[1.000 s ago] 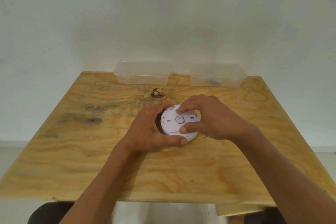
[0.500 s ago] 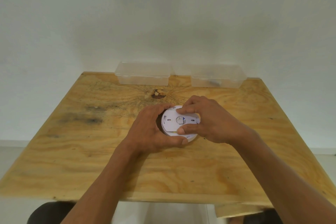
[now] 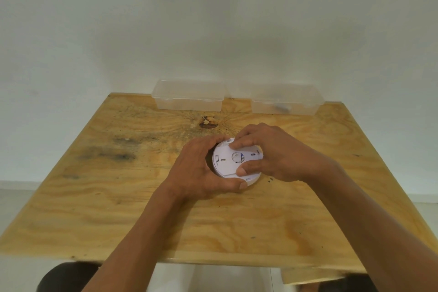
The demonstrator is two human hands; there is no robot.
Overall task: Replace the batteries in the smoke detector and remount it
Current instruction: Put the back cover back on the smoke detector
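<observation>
The smoke detector [image 3: 233, 161] lay back-side up near the middle of the wooden table [image 3: 99, 197], well short of the two clear plastic boxes [image 3: 189, 96] at the far edge. The left hand [image 3: 196, 168] was wrapped around the detector's left rim, thumb pressed along the near edge, holding the body down. The right hand [image 3: 272, 154] was pinched on the round mounting plate [image 3: 227, 163] — forefinger on its far edge, thumb on its near edge. The step in hand looked like twisting the plate off the body. To do it well, the left hand would best stay a firm anchor while the right turned the plate flat, without prying upward — the plastic tabs, hidden under the plate, could snap if it were levered. Whether the plate had released, I could not tell.
</observation>
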